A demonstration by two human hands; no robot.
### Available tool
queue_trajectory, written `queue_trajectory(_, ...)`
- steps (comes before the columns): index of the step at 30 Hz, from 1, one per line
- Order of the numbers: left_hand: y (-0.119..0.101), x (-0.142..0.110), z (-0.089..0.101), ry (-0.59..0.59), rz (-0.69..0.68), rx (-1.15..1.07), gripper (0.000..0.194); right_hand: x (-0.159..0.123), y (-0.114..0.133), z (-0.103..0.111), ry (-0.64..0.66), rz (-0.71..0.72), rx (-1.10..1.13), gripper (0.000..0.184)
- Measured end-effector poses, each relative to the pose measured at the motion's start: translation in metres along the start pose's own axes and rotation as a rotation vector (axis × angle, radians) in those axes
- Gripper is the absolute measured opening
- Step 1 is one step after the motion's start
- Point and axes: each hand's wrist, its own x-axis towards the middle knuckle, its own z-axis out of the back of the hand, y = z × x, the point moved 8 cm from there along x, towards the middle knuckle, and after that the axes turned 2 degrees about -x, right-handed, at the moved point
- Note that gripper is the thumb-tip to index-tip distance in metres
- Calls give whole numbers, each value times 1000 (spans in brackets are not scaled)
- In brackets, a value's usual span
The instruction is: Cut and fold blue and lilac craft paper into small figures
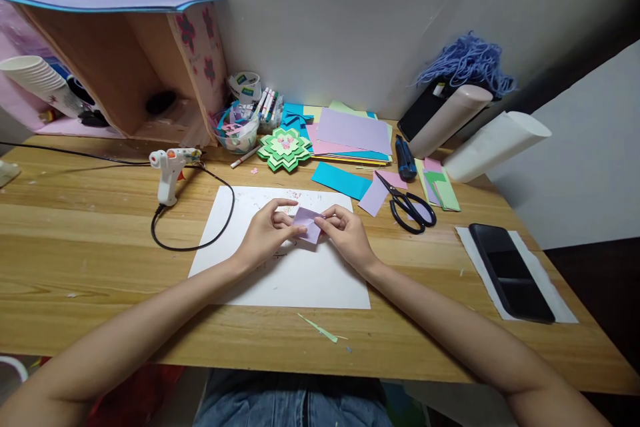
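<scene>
A small square of lilac paper (307, 225) is held up between my two hands over a white sheet (300, 287). My left hand (267, 230) pinches its left edge between thumb and fingers. On the other side, my right hand (346, 232) grips the right edge, thumb and fingertips closed on it. Faint crease lines seem to cross the square. Black-handled scissors (407, 203) lie to the right of the sheet, beside a lilac paper piece (374, 197) and a blue paper strip (340, 180).
A white glue gun (170, 173) stands at left, its cord looping onto the sheet. Behind are a layered green paper flower (285, 148), stacked coloured paper (355, 130), a tub of scraps (237, 137) and a blue cutter (405, 159). A phone (510, 273) lies right.
</scene>
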Motion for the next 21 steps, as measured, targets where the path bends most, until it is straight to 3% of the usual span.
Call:
queue_trajectory(5,-1,0,0,4,18,38,50,0,1,-1,19,18,7,20)
queue_trajectory(10,-4,-3,-5,58,-22,97,50,1,8,-2,30,122,-58,17)
queue_trajectory(13,-3,-2,-5,31,-47,61,44,0,11,0,11,166,-65,17)
queue_trajectory(17,-7,-3,1,-50,-136,39,38,-6,23,0,-27,282,-134,20)
queue_trajectory(21,-18,-10,-2,-41,-229,184,35,-12,34,-5,-38,385,-264,26)
